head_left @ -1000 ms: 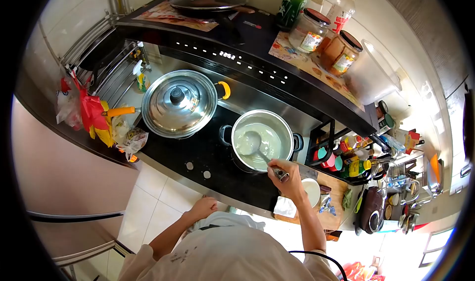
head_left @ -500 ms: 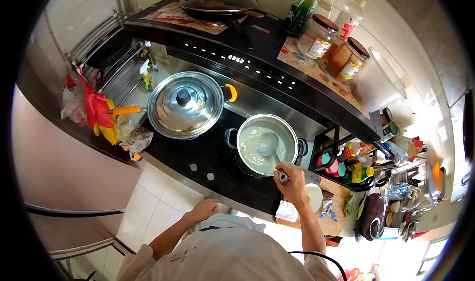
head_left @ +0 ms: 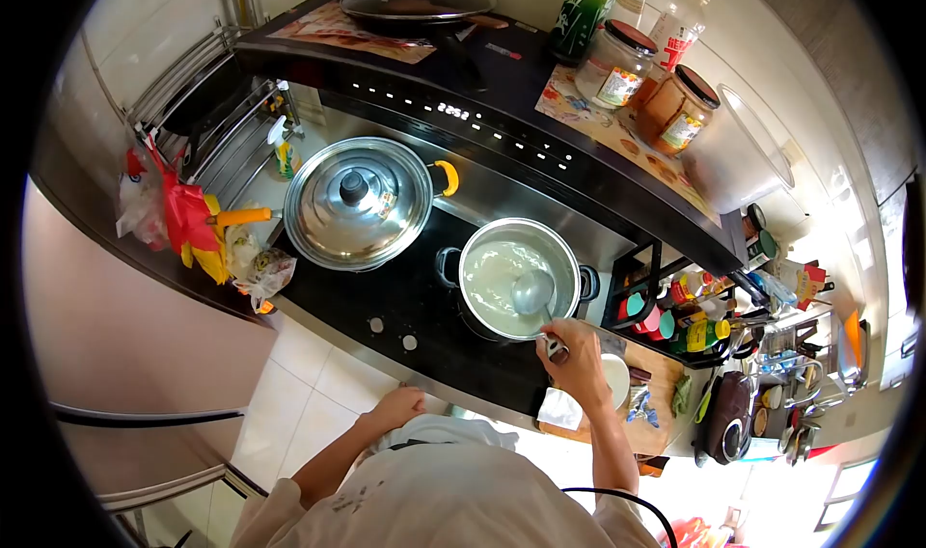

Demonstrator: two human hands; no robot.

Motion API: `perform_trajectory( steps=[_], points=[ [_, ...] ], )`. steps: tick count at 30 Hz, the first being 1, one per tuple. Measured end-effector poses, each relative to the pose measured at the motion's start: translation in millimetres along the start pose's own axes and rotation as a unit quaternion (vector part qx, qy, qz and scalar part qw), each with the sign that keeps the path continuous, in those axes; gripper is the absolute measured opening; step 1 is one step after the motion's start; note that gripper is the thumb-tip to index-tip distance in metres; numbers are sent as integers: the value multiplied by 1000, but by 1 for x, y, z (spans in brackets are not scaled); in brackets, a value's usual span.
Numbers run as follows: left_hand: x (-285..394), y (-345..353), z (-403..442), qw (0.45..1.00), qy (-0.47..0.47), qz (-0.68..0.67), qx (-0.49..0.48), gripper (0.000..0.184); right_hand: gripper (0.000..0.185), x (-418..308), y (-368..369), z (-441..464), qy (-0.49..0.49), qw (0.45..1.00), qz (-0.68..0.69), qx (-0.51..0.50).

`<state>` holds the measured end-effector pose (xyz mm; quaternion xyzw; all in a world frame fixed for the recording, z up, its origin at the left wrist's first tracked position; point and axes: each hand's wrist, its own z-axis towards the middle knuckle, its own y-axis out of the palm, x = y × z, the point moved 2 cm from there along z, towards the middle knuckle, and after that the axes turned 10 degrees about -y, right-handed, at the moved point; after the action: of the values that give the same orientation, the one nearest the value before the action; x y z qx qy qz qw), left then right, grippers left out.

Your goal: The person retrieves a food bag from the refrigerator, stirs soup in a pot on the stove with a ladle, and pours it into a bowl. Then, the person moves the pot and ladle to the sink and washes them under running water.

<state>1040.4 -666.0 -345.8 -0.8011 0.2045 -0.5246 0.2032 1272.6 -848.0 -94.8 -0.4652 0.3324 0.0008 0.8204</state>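
My right hand (head_left: 577, 355) is wrapped round the handle of a metal ladle (head_left: 532, 291). The ladle's bowl dips into pale, cloudy liquid inside a steel pot (head_left: 519, 225) with dark side handles, standing on the black stovetop (head_left: 424, 302). Low in front of my body, near the stove's front edge, is my left hand (head_left: 399, 406); its fingers are curled in, and nothing shows in it. To the left of the pot stands a large wide pan with a shiny steel lid (head_left: 371, 215), which has a black knob.
Above the stove runs a black range hood (head_left: 482, 123) carrying a lidded frying pan (head_left: 419, 0) and jars (head_left: 678, 114). On the right are a cutting board (head_left: 659, 389), a white bowl (head_left: 614, 376) and a bottle rack (head_left: 690, 316). An orange handle (head_left: 243, 216) juts out left.
The ladle's bowl has moved right and toward me within the pot, and my right hand has shifted slightly with it. My left hand stays low by the stove edge.
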Motion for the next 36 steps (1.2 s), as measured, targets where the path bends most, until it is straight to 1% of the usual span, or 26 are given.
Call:
perform_trajectory(
  steps=[1, 2, 5, 6, 8, 9, 10, 11, 13, 14, 17, 18, 21, 24, 30, 33, 36],
  points=[
    [-4, 1, -1, 1000, -14, -7, -1, 22, 13, -5, -6, -2, -3, 1000, 0, -11],
    [-2, 2, -2, 1000, -28, -14, -2, 22, 13, -14, -12, -4, 28, 999, 37, -26],
    [3, -1, -3, 999, -40, -23, -14, 22, 13, -8, -3, -4, 16, 992, 122, -7],
    [3, 0, -1, 999, -32, -14, -13, 22, 13, -3, 0, -2, 85, 986, 140, -33],
    [2, 1, 2, 1000, -17, 6, -9, 22, 15, 10, 8, -1, 30, 998, 44, 24],
    [1, 0, 1, 1000, -3, 1, 1, 25, 16, 13, 10, 1, 1, 999, -4, 54],
    [0, 0, 0, 1000, 12, -4, 11, 27, 20, 15, 8, -1, -1, 998, -59, 37],
    [1, 1, 1, 999, 27, -11, 20, 30, 20, 19, 5, -3, 13, 998, -46, 47],
    [-3, 3, -2, 1000, 4, -16, 23, 30, 21, 28, 0, -13, 47, 997, -21, 63],
    [-4, 3, -4, 1000, -7, -19, 22, 30, 22, 31, -3, -16, 48, 995, -20, 83],
    [-7, 3, -6, 999, -47, 4, -3, 22, 25, 41, -10, -18, 11, 997, -19, 72],
    [-9, 3, -6, 999, -43, 4, 0, 22, 29, 36, -13, -20, 40, 996, -37, 66],
    [-11, 6, -5, 999, -32, 8, -1, 22, 31, 34, -16, -22, 62, 996, -42, 54],
    [-8, 6, -1, 999, -27, 20, -10, 21, 34, 41, -14, -27, 29, 998, -13, 50],
    [-3, 5, 2, 999, -23, 31, -6, 21, 31, 41, -18, -29, 12, 999, 23, 32],
    [-1, 5, 3, 999, -21, 33, -14, 20, 31, 48, -17, -31, -4, 999, 26, 44],
    [-1, 4, 4, 999, -21, 33, -20, 20, 31, 42, -22, -31, 37, 999, -9, 34]
  ],
)
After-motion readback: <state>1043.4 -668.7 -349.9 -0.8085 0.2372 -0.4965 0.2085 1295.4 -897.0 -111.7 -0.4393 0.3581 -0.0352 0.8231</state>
